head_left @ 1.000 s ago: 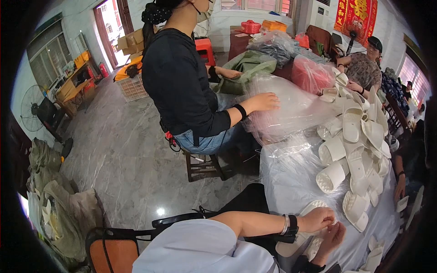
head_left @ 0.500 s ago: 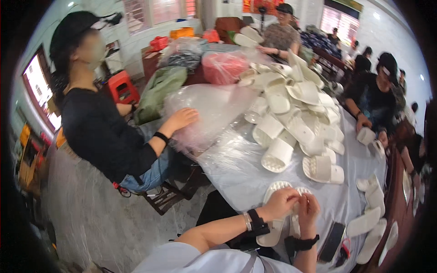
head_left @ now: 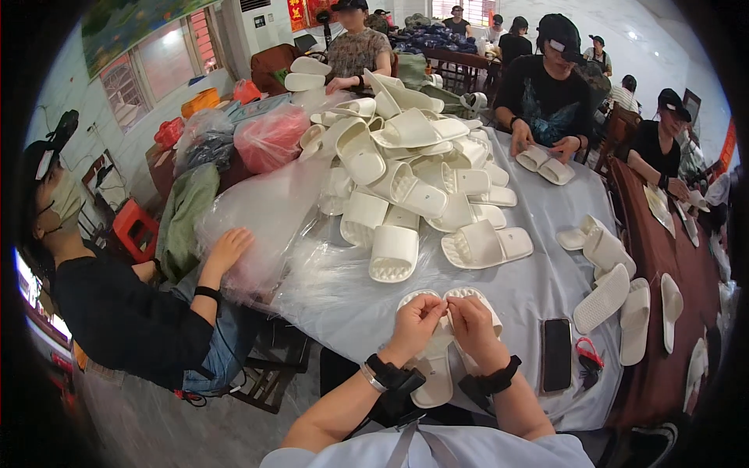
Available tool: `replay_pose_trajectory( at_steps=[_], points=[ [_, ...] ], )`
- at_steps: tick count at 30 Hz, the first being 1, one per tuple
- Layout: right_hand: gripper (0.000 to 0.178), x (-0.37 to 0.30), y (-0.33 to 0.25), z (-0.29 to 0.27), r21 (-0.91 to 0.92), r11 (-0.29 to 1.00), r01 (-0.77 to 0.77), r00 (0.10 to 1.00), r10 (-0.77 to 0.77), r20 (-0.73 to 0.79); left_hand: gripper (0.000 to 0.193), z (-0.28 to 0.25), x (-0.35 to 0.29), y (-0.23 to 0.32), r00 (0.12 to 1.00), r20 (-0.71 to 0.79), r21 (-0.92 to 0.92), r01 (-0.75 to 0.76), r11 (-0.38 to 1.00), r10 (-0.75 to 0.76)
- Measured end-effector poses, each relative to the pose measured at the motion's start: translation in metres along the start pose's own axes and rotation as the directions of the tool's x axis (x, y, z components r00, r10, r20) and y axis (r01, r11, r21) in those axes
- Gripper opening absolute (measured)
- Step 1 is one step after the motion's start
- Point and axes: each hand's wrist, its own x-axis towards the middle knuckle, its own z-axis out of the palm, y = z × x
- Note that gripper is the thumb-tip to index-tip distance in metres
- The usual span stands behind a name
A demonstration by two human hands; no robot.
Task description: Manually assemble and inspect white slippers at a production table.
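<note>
A pair of white slide slippers lies on the grey-covered table in front of me, the left slipper (head_left: 431, 382) and the right slipper (head_left: 488, 303) side by side. Above their straps, my left hand (head_left: 417, 326) and my right hand (head_left: 474, 331) meet with fingertips pinched almost together. Whatever the fingers hold is too small to make out. My hands cover most of both straps. Beyond them rises a big heap of white slippers (head_left: 417, 195), one loose slipper (head_left: 487, 245) lying at its near edge.
Right of my hands lie a black phone (head_left: 556, 355), a small red-and-black tool (head_left: 589, 360) and several slippers (head_left: 602, 299). Clear plastic bags (head_left: 250, 214) spread at left, under a co-worker's hand (head_left: 230, 248). Across the table another person handles a slipper pair (head_left: 544, 165).
My view has turned right and levelled, shifting the scene leftward. My hands stay pinched close together above the slippers. The co-worker across has lowered a slipper pair to the table.
</note>
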Motion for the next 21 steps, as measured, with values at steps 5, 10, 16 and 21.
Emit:
replay_pose_trajectory(
  at_steps=[5, 10, 16, 21],
  points=[
    [0.012, 0.003, -0.005, 0.005, -0.012, 0.997, 0.072, 0.997, -0.072, -0.024, 0.008, -0.005, 0.000, -0.009, 1.000, 0.011, -0.041, 0.013, 0.999, -0.013],
    [0.012, -0.001, -0.005, 0.000, -0.061, 0.998, 0.010, 0.999, -0.013, -0.046, 0.009, 0.000, 0.004, -0.012, 0.994, 0.057, 0.015, -0.098, 0.995, 0.097],
    [0.011, 0.002, -0.005, 0.004, -0.105, 0.989, 0.104, 0.994, -0.102, 0.022, 0.009, -0.003, 0.002, -0.011, 0.991, 0.027, -0.002, -0.133, 0.991, 0.133],
    [0.009, 0.003, -0.008, 0.000, -0.128, 0.984, 0.122, 0.992, -0.123, 0.005, 0.009, 0.001, 0.003, -0.009, 0.992, 0.012, 0.002, -0.126, 0.992, 0.126]
  ],
)
